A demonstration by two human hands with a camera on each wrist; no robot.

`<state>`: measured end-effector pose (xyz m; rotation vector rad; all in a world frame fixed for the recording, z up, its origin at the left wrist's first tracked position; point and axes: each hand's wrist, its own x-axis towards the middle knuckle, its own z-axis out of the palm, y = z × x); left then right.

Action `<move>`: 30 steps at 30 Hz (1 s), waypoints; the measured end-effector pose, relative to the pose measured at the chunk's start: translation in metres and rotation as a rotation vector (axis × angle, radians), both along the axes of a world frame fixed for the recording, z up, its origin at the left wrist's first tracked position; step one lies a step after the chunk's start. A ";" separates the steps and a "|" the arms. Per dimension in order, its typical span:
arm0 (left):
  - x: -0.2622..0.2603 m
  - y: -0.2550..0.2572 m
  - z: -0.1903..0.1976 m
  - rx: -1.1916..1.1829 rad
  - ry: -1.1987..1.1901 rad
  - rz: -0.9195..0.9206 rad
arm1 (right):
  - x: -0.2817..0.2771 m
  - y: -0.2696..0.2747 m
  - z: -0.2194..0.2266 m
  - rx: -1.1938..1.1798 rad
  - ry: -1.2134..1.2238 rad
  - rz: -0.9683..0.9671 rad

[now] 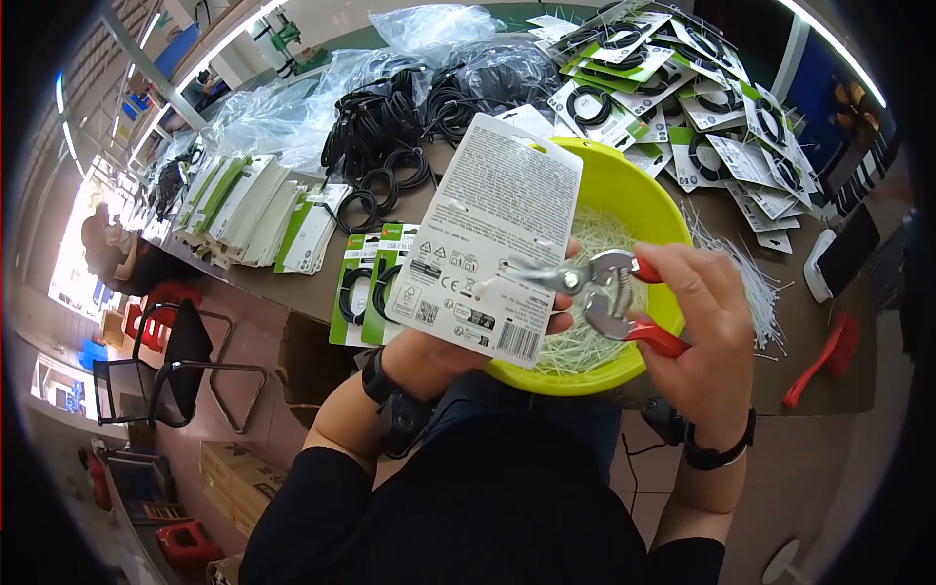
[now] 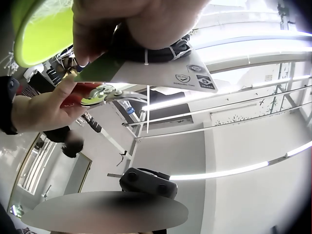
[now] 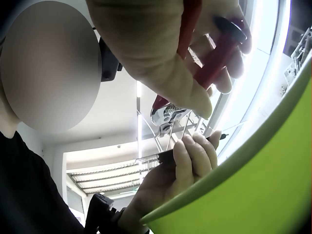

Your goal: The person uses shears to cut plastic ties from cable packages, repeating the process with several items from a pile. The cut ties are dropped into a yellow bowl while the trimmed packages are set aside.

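My left hand point(image 1: 429, 353) grips a white packaging card point(image 1: 497, 205) from beneath, its printed back facing up. In the left wrist view, a coiled black cable point(image 2: 165, 52) lies against the card's other side, bound with a white cable tie point(image 2: 148, 109) whose tail sticks out past the card. My right hand point(image 1: 710, 331) grips the red handles of a pair of cutting pliers point(image 1: 590, 283). The plier jaws overlap the card's right part in the head view. Under both hands stands a yellow-green basin point(image 1: 673, 219) with many white tie offcuts point(image 1: 575, 361) inside.
Carded cables point(image 1: 707, 107) are heaped at the back right. Loose black cables point(image 1: 375, 127) and plastic bags point(image 1: 292, 107) lie behind. Card stacks point(image 1: 244, 210) and two carded cables point(image 1: 356, 292) sit left. White ties point(image 1: 741, 283) and a red brush point(image 1: 829, 359) lie right.
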<state>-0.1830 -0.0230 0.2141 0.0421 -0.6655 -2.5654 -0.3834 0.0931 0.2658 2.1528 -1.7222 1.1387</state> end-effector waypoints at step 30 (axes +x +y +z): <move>0.007 -0.013 0.015 -0.473 -0.463 0.631 | -0.011 0.003 -0.029 -0.004 -0.326 0.029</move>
